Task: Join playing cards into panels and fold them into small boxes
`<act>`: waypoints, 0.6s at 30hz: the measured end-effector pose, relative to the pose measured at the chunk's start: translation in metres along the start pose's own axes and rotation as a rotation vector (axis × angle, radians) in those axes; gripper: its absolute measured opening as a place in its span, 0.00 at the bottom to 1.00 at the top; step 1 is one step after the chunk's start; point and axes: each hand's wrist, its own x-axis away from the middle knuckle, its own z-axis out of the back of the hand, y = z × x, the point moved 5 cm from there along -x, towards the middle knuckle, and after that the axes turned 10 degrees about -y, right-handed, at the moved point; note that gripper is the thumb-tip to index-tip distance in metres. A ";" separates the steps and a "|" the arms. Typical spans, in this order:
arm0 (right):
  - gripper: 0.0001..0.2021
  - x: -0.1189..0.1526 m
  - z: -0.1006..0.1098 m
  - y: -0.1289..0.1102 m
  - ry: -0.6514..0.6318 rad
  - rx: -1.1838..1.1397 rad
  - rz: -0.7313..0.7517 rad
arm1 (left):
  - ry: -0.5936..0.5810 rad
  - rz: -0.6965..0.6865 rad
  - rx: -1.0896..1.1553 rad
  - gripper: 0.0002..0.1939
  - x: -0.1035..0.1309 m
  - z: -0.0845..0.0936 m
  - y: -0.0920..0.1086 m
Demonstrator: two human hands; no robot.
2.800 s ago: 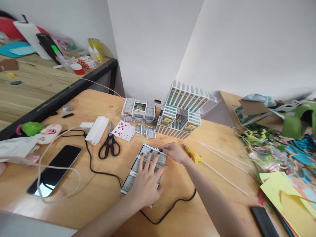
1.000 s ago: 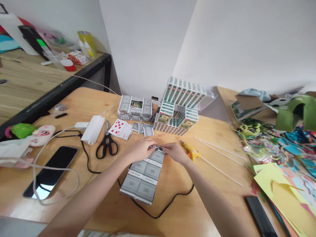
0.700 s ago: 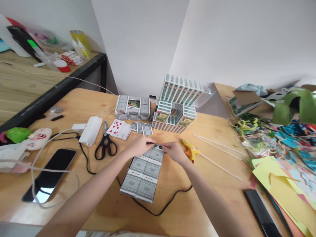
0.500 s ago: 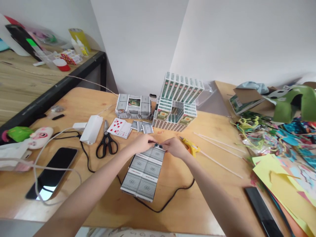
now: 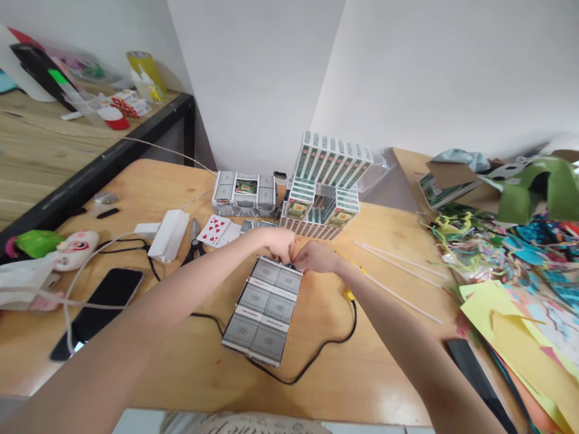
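Observation:
A long box covered in grey-backed playing cards [image 5: 262, 310] lies at a slant on the table in front of me. At its far right corner my left hand [image 5: 279, 243] and my right hand [image 5: 316, 257] meet, fingers pinched together. A small dark bit shows between the fingertips, too hidden to name. Beyond my left wrist lie loose playing cards [image 5: 219, 230], one a seven of hearts, and black scissors [image 5: 195, 248], partly covered by my left forearm. A yellow glue gun [image 5: 349, 295] is mostly hidden behind my right forearm.
A card-covered structure [image 5: 244, 193] and stacked green-and-white card boxes [image 5: 328, 202] stand at the back. White sticks [image 5: 402, 265], coloured scraps [image 5: 497, 253] and yellow paper [image 5: 520, 337] lie right. A phone [image 5: 104, 307], white adapter [image 5: 168, 236] and cables are left; a black cord [image 5: 316, 361] loops nearby.
My left hand has moved right and slightly up, closing in on my right hand at the box's corner. My left forearm now covers more of the scissors and loose cards.

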 end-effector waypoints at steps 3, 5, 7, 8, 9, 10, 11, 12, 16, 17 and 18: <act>0.09 -0.001 -0.001 0.001 0.017 0.052 -0.004 | -0.060 -0.009 -0.033 0.07 -0.007 0.003 0.004; 0.10 -0.002 -0.003 0.003 0.039 0.086 -0.008 | -0.080 -0.015 -0.070 0.07 -0.011 0.004 0.006; 0.10 -0.003 -0.004 0.004 0.064 0.121 -0.017 | -0.085 -0.023 -0.117 0.06 -0.015 0.005 0.009; 0.10 -0.003 -0.005 0.004 0.076 0.139 -0.023 | -0.083 -0.028 -0.140 0.06 -0.016 0.005 0.010; 0.10 -0.003 -0.006 0.003 0.088 0.157 -0.029 | -0.079 -0.034 -0.163 0.06 -0.016 0.005 0.011; 0.09 -0.002 -0.006 0.002 0.099 0.175 -0.035 | -0.073 -0.041 -0.183 0.06 -0.016 0.005 0.012; 0.09 -0.001 -0.006 -0.001 0.109 0.193 -0.041 | -0.066 -0.049 -0.200 0.07 -0.015 0.005 0.013; 0.10 0.000 -0.006 -0.003 0.117 0.212 -0.046 | -0.058 -0.055 -0.216 0.07 -0.014 0.005 0.014; 0.10 0.002 -0.006 -0.014 0.132 0.294 -0.053 | -0.017 -0.062 -0.268 0.06 -0.007 0.005 0.020; 0.10 0.002 -0.007 -0.015 0.134 0.315 -0.050 | -0.004 -0.058 -0.279 0.06 -0.006 0.004 0.021; 0.10 0.002 -0.007 -0.016 0.137 0.336 -0.046 | 0.010 -0.052 -0.290 0.06 -0.004 0.004 0.022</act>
